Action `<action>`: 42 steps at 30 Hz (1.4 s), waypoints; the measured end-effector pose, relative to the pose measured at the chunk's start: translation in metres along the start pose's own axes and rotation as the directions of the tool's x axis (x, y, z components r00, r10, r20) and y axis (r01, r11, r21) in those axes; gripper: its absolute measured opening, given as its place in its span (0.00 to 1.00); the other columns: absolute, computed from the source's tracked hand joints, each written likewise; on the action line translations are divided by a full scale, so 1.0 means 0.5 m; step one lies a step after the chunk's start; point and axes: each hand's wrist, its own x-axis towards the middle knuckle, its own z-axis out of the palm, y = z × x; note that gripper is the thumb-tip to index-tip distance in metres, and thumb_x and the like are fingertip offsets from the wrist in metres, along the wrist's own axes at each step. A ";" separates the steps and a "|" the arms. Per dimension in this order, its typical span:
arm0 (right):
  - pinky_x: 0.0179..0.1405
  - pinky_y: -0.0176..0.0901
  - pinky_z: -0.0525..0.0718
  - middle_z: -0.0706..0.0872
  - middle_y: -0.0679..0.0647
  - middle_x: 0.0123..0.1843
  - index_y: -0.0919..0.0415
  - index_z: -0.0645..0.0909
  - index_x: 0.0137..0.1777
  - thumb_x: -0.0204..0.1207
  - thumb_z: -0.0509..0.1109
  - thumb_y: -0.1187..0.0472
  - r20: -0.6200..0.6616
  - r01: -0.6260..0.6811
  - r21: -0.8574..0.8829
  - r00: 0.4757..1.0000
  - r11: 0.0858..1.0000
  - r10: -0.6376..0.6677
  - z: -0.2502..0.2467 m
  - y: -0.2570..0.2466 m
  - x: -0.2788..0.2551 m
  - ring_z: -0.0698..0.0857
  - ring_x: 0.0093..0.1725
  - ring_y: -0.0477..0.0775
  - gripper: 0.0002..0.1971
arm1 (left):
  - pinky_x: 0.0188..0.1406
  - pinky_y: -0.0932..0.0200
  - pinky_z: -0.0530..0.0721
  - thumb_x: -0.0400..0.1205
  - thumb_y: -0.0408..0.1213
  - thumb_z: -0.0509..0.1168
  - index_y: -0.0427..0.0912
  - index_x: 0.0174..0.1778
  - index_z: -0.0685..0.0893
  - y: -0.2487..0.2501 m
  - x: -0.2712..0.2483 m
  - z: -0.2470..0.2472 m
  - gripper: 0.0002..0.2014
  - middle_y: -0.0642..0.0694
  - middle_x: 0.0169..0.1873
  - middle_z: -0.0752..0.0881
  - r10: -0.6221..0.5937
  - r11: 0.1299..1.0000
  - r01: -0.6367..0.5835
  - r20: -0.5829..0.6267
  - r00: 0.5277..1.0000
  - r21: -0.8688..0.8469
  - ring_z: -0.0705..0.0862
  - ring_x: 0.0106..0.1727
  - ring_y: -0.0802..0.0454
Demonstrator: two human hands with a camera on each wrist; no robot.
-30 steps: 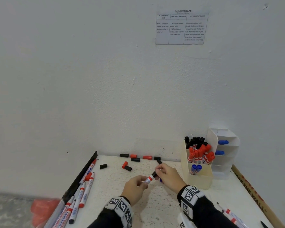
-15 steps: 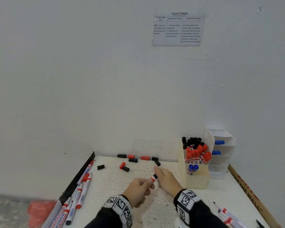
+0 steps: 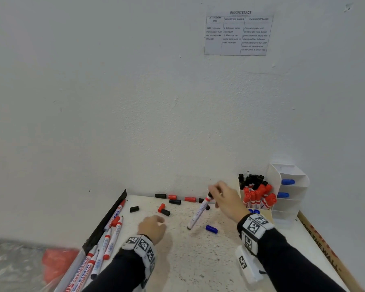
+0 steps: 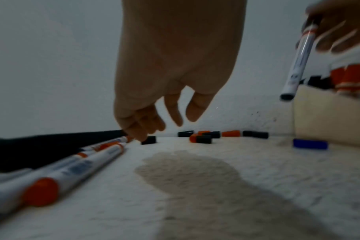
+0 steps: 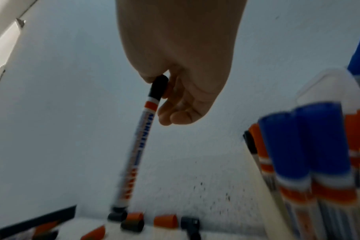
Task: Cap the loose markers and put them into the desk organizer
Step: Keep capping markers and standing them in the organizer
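My right hand [image 3: 214,194] pinches a capped marker [image 3: 199,212] by its black cap, just left of the cream desk organizer [image 3: 261,218]. The marker hangs slanted, its tail low over the table. In the right wrist view the fingers [image 5: 175,113] curl around the black cap [image 5: 159,88]. My left hand [image 3: 155,225] hovers over the table with loosely curled fingers [image 4: 175,113] and holds nothing. Several uncapped markers [image 3: 112,230] lie at the table's left edge. Loose black and red caps [image 3: 174,200] sit near the wall, and a blue cap [image 3: 211,229] lies below the held marker.
The organizer holds several black, red and blue capped markers [image 3: 259,192]. A white tiered holder [image 3: 291,175] with blue markers stands behind it. A black strip [image 3: 105,222] borders the table's left edge. A cardboard piece [image 3: 325,249] lies along the right side.
Both hands held the marker together before. Now my left hand has let go and dropped back left, while my right hand has lifted the capped marker up and right toward the organizer.
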 end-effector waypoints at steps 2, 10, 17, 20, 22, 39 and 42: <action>0.27 0.29 0.77 0.84 0.52 0.41 0.56 0.74 0.46 0.83 0.58 0.54 -0.109 0.024 0.004 0.994 1.000 -0.023 -0.032 -0.011 0.020 0.80 0.32 0.48 0.08 | 0.72 0.54 0.73 0.84 0.44 0.55 0.46 0.70 0.73 -0.042 0.012 -0.022 0.18 0.43 0.69 0.74 -0.133 0.959 0.153 -0.095 0.986 0.237 0.74 0.69 0.47; 0.50 0.49 0.84 0.83 0.58 0.49 0.64 0.75 0.58 0.83 0.57 0.60 -0.498 0.018 -0.056 0.866 0.998 -0.043 -0.170 -0.011 0.059 0.84 0.49 0.58 0.10 | 0.72 0.52 0.72 0.83 0.44 0.56 0.42 0.73 0.68 -0.125 0.034 -0.034 0.22 0.40 0.72 0.70 -0.367 0.825 0.437 -0.249 0.896 0.358 0.71 0.71 0.45; 0.55 0.65 0.82 0.83 0.68 0.51 0.68 0.76 0.57 0.83 0.58 0.63 -0.607 -0.095 -0.084 0.794 0.992 0.025 -0.240 0.071 0.057 0.83 0.52 0.68 0.10 | 0.68 0.50 0.78 0.84 0.40 0.56 0.42 0.73 0.68 -0.137 0.039 -0.035 0.21 0.38 0.70 0.70 -0.325 0.866 0.394 -0.253 0.911 0.307 0.75 0.68 0.43; 0.56 0.63 0.82 0.84 0.69 0.50 0.68 0.76 0.58 0.82 0.58 0.64 -0.588 -0.113 -0.118 0.808 0.986 0.022 -0.237 0.086 0.053 0.84 0.51 0.68 0.10 | 0.66 0.51 0.81 0.84 0.37 0.56 0.40 0.73 0.68 -0.138 0.040 -0.042 0.20 0.36 0.69 0.71 -0.314 0.891 0.379 -0.263 0.912 0.251 0.78 0.65 0.44; 0.58 0.59 0.81 0.84 0.69 0.51 0.69 0.77 0.58 0.82 0.59 0.65 -0.556 -0.113 -0.180 0.831 0.977 -0.006 -0.229 0.088 0.053 0.83 0.52 0.67 0.11 | 0.66 0.53 0.81 0.84 0.36 0.55 0.39 0.75 0.66 -0.140 0.040 -0.047 0.21 0.36 0.70 0.72 -0.287 0.914 0.346 -0.267 0.920 0.211 0.79 0.65 0.44; 0.40 0.57 0.84 0.85 0.62 0.40 0.60 0.70 0.58 0.78 0.65 0.60 -0.440 -0.179 -0.526 0.894 0.831 -0.086 -0.178 0.072 0.085 0.84 0.37 0.64 0.11 | 0.61 0.55 0.82 0.84 0.38 0.58 0.36 0.65 0.75 -0.150 0.028 -0.074 0.16 0.44 0.50 0.78 -0.316 0.893 0.375 -0.248 0.916 0.249 0.83 0.57 0.48; 0.39 0.59 0.85 0.85 0.63 0.40 0.60 0.70 0.57 0.79 0.64 0.61 -0.445 -0.174 -0.529 0.890 0.831 -0.097 -0.177 0.070 0.088 0.84 0.37 0.64 0.10 | 0.59 0.54 0.84 0.83 0.40 0.58 0.37 0.62 0.77 -0.150 0.028 -0.075 0.15 0.43 0.52 0.82 -0.320 0.894 0.375 -0.237 0.917 0.244 0.85 0.53 0.49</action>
